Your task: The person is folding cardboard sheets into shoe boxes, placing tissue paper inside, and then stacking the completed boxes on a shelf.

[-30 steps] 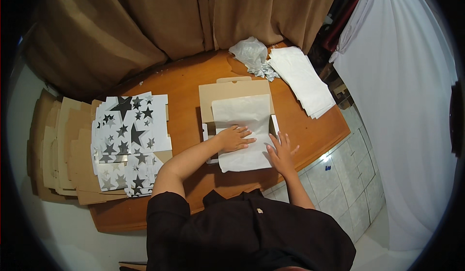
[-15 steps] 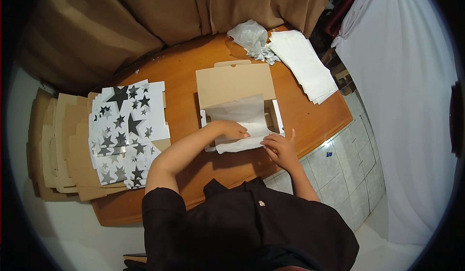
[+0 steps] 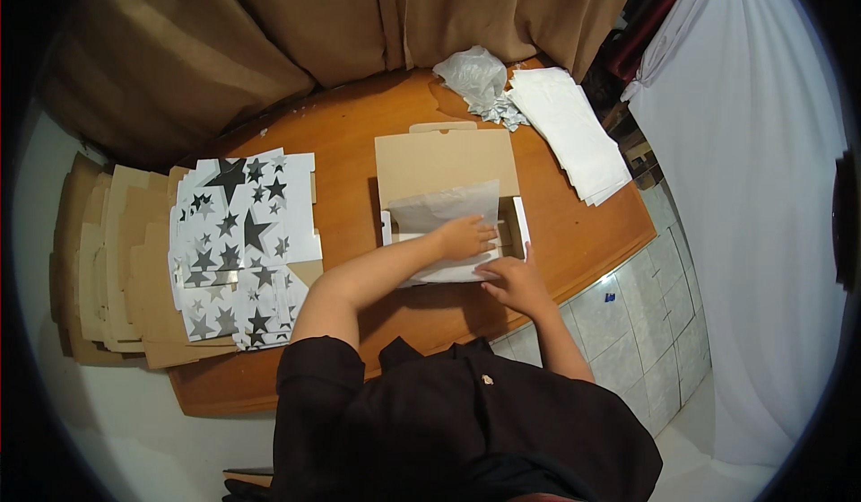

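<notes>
A cardboard box (image 3: 447, 163), brown inside with white outer walls, stands with its lid raised toward the far side. Thin white tissue paper (image 3: 446, 204) lines it, rising against the lid and hanging over the front wall. My left hand (image 3: 466, 236) lies on the paper inside the box, palm down with fingers stretched to the right. At the front right corner, my right hand (image 3: 517, 285) straddles the front wall, thumb and fingers around its edge and one finger pointing up along the side. Whether it also grips the paper there is hard to see.
Star-printed white cardboard pieces (image 3: 254, 233) lie in a pile at the left, beside stacked brown flat cardboard (image 3: 148, 269). White paper sheets (image 3: 571, 134) are at the far right, by a crumpled clear plastic bag (image 3: 473, 76) and small silvery packets (image 3: 508, 116). The wooden table (image 3: 592, 251) ends near a tiled floor.
My left hand has slid right across the tissue paper, its fingers straightening. The right hand has closed in on the box's front right corner. The whole view has shifted slightly.
</notes>
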{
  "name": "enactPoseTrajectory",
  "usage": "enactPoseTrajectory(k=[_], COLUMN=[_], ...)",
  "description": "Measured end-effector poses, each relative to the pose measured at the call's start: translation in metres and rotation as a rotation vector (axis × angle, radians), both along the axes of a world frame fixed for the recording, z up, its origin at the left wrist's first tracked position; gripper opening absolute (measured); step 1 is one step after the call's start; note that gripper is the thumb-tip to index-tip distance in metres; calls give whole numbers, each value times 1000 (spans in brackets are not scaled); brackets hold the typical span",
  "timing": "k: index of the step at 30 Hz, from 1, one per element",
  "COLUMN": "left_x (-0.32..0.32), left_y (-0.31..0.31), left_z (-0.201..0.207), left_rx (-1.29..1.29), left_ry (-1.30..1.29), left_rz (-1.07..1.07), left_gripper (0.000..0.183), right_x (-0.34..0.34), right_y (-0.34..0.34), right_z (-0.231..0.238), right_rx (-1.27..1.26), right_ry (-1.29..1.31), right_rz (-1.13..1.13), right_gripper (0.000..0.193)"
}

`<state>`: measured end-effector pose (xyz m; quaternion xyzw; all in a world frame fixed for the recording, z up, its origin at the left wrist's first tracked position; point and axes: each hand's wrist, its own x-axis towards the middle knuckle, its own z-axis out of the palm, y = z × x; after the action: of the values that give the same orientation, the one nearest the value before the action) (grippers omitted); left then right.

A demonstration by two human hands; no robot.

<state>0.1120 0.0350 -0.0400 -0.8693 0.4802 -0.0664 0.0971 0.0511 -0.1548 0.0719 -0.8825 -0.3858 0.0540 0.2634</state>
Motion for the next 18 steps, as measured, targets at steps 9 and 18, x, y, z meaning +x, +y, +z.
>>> enactPoseTrajectory(k=[9, 18], left_x=[12, -11], left_y=[8, 35], left_z=[-25, 65], left_rx=[-121, -623], left_ry=[590, 1077], left_rz=[45, 462], left_gripper=[55, 44], right_x=[-3, 8], right_y=[1, -10], right_z=[-16, 13], right_rx=[15, 192], right_ry=[18, 66], right_rz=[-60, -82], right_gripper=[10, 21])
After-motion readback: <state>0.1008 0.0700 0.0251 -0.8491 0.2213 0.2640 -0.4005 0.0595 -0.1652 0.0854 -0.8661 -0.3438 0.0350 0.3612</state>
